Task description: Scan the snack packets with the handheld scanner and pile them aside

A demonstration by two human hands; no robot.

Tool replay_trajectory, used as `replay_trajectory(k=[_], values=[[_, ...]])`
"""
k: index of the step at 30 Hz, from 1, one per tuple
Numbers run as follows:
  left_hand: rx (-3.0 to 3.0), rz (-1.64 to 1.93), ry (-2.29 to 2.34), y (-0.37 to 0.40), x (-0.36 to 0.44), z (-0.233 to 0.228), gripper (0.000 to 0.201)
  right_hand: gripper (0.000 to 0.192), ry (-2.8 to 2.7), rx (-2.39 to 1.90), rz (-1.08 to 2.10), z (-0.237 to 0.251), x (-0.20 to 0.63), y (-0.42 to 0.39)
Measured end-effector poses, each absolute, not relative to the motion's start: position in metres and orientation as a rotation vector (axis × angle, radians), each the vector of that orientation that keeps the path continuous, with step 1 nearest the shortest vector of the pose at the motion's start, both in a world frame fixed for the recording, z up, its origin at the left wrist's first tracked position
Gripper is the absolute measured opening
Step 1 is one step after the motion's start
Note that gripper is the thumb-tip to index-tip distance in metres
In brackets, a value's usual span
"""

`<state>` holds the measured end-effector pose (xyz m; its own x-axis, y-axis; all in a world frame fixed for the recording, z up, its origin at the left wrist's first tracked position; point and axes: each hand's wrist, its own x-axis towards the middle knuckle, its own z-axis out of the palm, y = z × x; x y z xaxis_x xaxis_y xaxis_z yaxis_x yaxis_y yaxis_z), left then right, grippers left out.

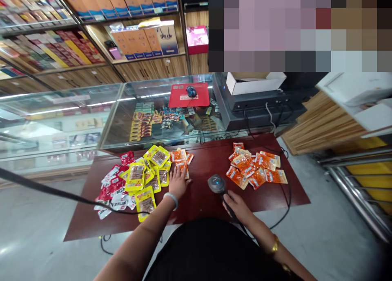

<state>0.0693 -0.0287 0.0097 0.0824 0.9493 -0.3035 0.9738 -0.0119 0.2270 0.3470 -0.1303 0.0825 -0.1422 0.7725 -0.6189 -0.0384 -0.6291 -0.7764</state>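
Orange snack packets [181,160] lie at 12 o'clock of the left hand [177,183], whose flat, open fingers press on the nearest one, holding nothing. At 3 o'clock, the right hand [237,207] is closed round a barcode scanner [217,183], head up over the dark red table [199,199]. Another orange pile [257,168] lies at 2 o'clock; yellow packets [147,172] lie at 9 o'clock.

A big blurry patch of blocks [300,27] is covering the top right corner. The right hand [237,205] is hiding the scanner [218,185] handle. The words on the snack packets [147,175] are looking too small to read. The shelves [36,32] are getting cut off at the left edge.
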Motion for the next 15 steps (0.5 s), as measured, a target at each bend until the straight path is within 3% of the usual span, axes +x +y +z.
replay_trajectory(k=[4, 10, 15], values=[[1.896, 0.062, 2.054, -0.044, 0.072, 0.016, 0.054, 0.061, -0.857, -1.541, 1.833, 0.082, 0.349, -0.132], [1.59, -0.009, 2.2, -0.017, 0.071, 0.023, 0.064, 0.061, -0.896, -1.568, 1.814, 0.08, 0.35, -0.136], [1.257, 0.174, 1.857, -0.004, 0.078, 0.01, 0.028, 0.062, -0.905, -1.565, 1.791, 0.078, 0.35, -0.139]])
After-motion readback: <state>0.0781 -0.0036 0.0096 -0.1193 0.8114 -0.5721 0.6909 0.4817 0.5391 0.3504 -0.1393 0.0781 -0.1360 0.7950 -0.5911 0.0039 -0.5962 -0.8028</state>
